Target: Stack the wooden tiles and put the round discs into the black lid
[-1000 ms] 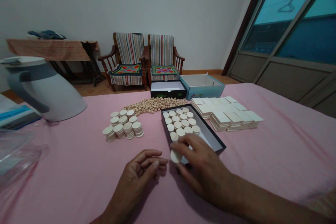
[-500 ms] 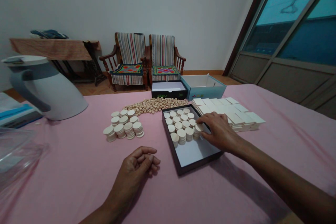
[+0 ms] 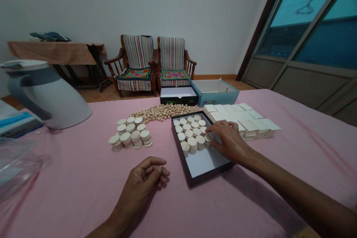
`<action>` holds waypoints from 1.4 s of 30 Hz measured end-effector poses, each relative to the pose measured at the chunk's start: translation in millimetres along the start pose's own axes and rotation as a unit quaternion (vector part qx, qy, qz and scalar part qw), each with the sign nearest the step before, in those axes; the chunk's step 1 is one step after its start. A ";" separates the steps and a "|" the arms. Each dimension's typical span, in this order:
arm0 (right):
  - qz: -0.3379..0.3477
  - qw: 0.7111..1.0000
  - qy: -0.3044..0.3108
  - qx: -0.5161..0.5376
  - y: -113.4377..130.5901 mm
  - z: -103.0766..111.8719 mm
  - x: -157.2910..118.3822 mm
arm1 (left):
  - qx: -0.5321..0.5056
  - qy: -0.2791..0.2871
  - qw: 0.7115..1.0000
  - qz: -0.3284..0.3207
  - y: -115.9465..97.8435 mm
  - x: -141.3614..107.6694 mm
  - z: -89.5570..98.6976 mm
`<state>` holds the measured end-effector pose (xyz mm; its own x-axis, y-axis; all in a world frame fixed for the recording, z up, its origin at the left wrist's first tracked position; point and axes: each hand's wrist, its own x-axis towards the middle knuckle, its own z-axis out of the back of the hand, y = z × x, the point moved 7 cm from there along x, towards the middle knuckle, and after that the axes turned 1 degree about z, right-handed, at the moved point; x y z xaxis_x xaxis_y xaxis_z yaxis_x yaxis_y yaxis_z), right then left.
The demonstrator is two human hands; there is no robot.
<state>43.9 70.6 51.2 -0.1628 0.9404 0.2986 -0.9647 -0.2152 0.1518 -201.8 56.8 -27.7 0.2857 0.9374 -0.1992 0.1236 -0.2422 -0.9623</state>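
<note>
My right hand (image 3: 227, 139) reaches over the right rim of a black tray (image 3: 185, 169) with a white inside. Its thumb and fingers are round the rightmost front stack of round wooden discs (image 3: 208, 138). Several more disc stacks (image 3: 192, 142) fill the far part of the tray, and its near part shows bare white. My left hand (image 3: 146, 178) rests on the pink cloth left of the tray, fingers loosely curled and apart, with nothing in it. Further left stand more stacks of pale discs (image 3: 136, 136).
Small wooden pieces (image 3: 164, 111) lie heaped behind the tray. Square white tiles (image 3: 251, 122) are stacked at right. A black box (image 3: 178, 100) and a blue box (image 3: 219, 98) stand behind. At left are a jug (image 3: 61, 100) and clear plastic containers (image 3: 16, 167).
My right hand has lowered slightly and shifted a little left with the disc stack's top. The left hand has hardly moved, and the whole view has shifted slightly.
</note>
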 end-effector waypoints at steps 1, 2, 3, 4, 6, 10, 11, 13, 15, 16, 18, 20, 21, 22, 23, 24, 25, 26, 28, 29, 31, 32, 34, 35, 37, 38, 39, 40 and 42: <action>-0.002 1.000 0.004 0.002 -0.7 -0.4 -0.1 | 0.002 0.001 1.000 0.000 0.5 0.2 0.1; -0.004 1.000 0.007 0.004 -1.7 -0.3 -0.1 | 0.003 0.003 1.000 0.000 1.0 0.4 0.3; -0.007 1.000 0.010 0.007 -2.8 0.3 -0.2 | 0.003 0.004 1.000 0.001 1.4 0.5 0.5; -0.009 1.000 0.009 0.013 -3.9 1.9 -0.2 | 0.002 0.005 1.000 0.002 1.8 0.5 0.4; -0.010 0.999 -0.003 0.043 -4.5 7.9 -0.1 | -0.002 0.007 1.000 0.002 1.7 0.1 0.4; -0.009 0.987 -0.012 0.162 3.6 20.3 -1.7 | -0.009 0.000 1.000 0.000 -0.2 -0.9 -0.4; -0.008 0.981 0.012 0.191 8.9 19.5 -2.8 | -0.010 -0.003 1.000 -0.001 -0.8 -1.1 -0.6; 0.012 0.969 0.096 0.228 25.4 12.3 -6.4 | -0.011 -0.007 1.000 -0.003 -1.7 -1.3 -1.3; 0.054 0.952 0.195 0.230 45.5 2.7 -12.1 | -0.008 -0.008 1.000 -0.006 -2.1 -1.5 -1.9; 0.077 0.942 0.237 0.224 54.5 -1.7 -14.7 | -0.006 -0.007 1.000 -0.005 -1.9 -1.7 -2.2; 0.116 0.923 0.299 0.212 68.2 -9.2 -16.7 | 0.000 -0.007 1.000 -0.005 -1.2 -2.1 -2.3; 0.145 0.902 0.348 0.210 76.8 -16.4 -15.5 | 0.002 -0.009 1.000 -0.007 -0.7 -2.6 -2.0; 0.151 0.896 0.361 0.209 78.9 -19.5 -13.4 | 0.002 -0.010 1.000 -0.009 -0.6 -2.9 -1.9; 0.152 0.895 0.365 0.208 79.5 -22.1 -10.5 | 0.001 -0.010 1.000 -0.010 -0.5 -3.0 -2.0; 0.151 0.895 0.366 0.206 79.6 -24.3 -7.8 | 0.001 -0.009 1.000 -0.012 -0.6 -3.1 -2.2; 0.149 0.896 0.365 0.204 79.4 -26.3 -5.8 | 0.000 -0.007 1.000 -0.011 -0.5 -3.2 -2.6; 0.146 0.898 0.362 0.201 78.9 -27.7 -4.5 | 0.000 -0.005 1.000 -0.011 -0.3 -3.3 -2.9; 0.143 0.901 0.358 0.198 78.5 -28.5 -4.1 | -0.001 -0.004 1.000 -0.010 -0.2 -3.4 -3.0; 0.138 0.908 0.350 0.186 77.6 -28.4 -5.3 | 0.000 -0.002 1.000 -0.013 -0.2 -3.7 -3.0; 0.134 0.911 0.346 0.177 76.9 -27.2 -6.3 | 0.002 0.001 1.000 -0.014 -0.1 -3.8 -3.1; 0.129 0.918 0.335 0.170 76.6 -21.4 -7.3 | 0.005 0.006 1.000 -0.018 0.6 -3.8 -3.5; 0.127 0.920 0.329 0.170 76.9 -17.1 -7.1 | 0.006 0.007 1.000 -0.019 1.2 -3.7 -3.6; 0.116 0.930 0.306 0.166 77.9 -5.4 -3.6 | 0.006 0.004 1.000 -0.020 2.7 -3.5 -3.6; 0.111 0.938 0.287 0.161 79.1 1.6 -0.2 | 0.007 0.004 1.000 -0.023 3.1 -3.6 -4.1; 0.106 0.952 0.248 0.142 84.0 14.8 8.7 | 0.033 0.014 0.999 -0.030 2.3 -4.6 -6.1; 0.107 0.958 0.228 0.136 88.2 19.9 14.2 | 0.061 0.024 0.997 -0.035 0.9 -5.5 -7.4; 0.110 0.962 0.208 0.135 93.5 23.2 20.3 | 0.098 0.038 0.994 -0.039 -1.1 -6.6 -8.5; 0.113 0.965 0.193 0.135 99.4 23.9 26.9 | 0.140 0.051 0.988 -0.045 -3.8 -7.8 -8.8; 0.119 0.968 0.174 0.140 112.2 17.0 41.3 | 0.223 0.071 0.970 -0.058 -10.6 -9.3 -5.3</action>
<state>-67.5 80.8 96.6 -0.4793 0.8772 0.0290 -0.8060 -0.4530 0.3811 -200.7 49.3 -14.6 0.4266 0.9001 -0.0882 -0.2528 0.0251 -0.9672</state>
